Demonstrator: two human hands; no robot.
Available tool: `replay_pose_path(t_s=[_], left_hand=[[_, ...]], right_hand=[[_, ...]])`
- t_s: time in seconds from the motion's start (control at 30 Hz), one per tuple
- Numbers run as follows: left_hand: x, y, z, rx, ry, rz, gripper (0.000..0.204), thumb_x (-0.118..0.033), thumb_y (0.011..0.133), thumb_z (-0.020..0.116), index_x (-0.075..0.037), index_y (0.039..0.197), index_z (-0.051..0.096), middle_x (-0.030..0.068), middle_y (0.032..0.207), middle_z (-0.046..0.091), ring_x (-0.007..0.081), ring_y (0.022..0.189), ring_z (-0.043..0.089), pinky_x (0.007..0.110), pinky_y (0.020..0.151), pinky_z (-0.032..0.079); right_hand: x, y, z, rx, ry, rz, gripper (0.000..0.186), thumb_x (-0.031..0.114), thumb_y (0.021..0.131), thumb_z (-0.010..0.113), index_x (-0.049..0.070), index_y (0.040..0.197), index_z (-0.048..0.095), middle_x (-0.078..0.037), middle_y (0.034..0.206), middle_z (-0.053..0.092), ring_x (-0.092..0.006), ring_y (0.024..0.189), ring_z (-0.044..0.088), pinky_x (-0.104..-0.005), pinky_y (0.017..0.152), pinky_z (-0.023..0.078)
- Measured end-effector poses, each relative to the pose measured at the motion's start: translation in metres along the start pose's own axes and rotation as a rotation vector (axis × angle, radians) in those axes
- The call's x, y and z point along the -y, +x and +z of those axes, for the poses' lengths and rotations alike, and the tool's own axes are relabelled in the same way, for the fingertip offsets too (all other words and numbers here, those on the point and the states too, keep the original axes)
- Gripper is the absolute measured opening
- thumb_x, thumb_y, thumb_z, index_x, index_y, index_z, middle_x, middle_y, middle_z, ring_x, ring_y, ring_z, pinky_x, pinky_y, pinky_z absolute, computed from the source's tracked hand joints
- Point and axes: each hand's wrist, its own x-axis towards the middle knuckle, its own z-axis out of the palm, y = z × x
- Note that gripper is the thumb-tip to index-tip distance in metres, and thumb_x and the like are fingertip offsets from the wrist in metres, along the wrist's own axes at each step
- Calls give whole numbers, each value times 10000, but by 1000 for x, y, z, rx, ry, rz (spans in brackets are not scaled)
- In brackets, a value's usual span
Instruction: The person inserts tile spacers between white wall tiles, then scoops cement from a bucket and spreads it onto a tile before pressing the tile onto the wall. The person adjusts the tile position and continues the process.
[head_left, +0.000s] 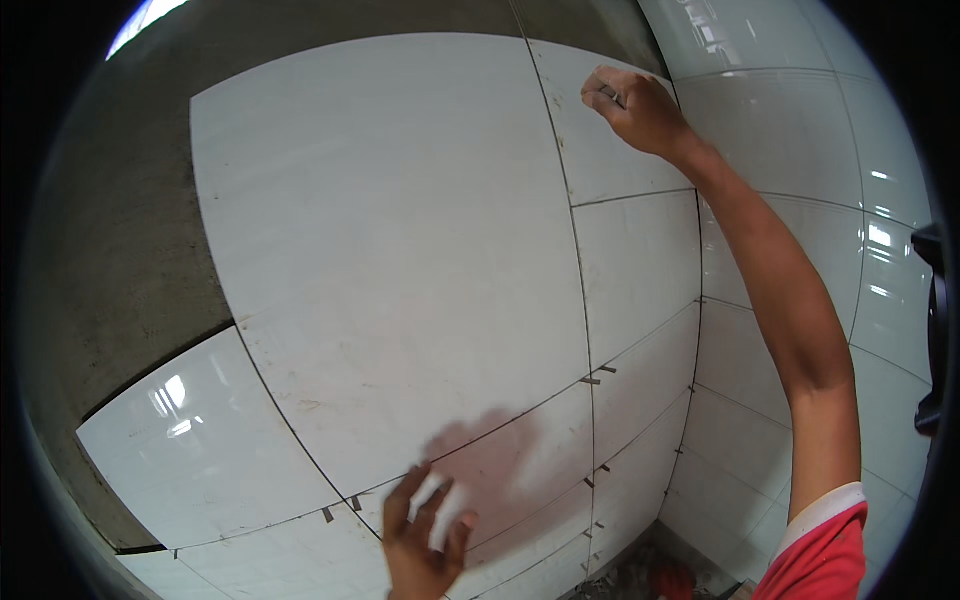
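My right hand (640,112) is raised with its fingers curled in front of a narrow white tile (625,175), near the wall corner. Something small and greyish shows between the fingers, too little of it visible to name. Below and to the left, my left hand (420,550) has its fingers apart and slightly bent, holding nothing. It is nearest the lower edge of a large white tile (390,200), and a shadow falls on the tiles beside it. Small dark spacers (590,380) stick out of the joints between tiles.
Bare grey cement wall (120,220) borders the tiles at the left and top. Glossy tiles cover the right wall (800,140). At the bottom of the corner, a red thing (672,580) lies on a dark, littered floor. A black object (930,330) juts in at the right edge.
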Motion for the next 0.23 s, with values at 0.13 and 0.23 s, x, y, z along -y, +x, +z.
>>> replay_pose_path(t_s=[0.13,0.23], left_hand=[[-20,94,-37,-16,133,263,450,-214,847,821,20,1214,711,199,1253,685,382,1256,600,452,1068,461],[-48,183,-53,-109,250,498,385,-206,862,788,-83,1221,725,169,1223,707,408,1199,629,474,1038,484]], right_hand=[[3,-30,11,-24,37,-153,112,135,946,664,26,934,691,-138,896,735,-324,862,711,-401,816,563],[14,-46,24,13,95,-183,122,145,928,702,26,954,704,-178,1015,739,-325,928,721,-414,877,562]])
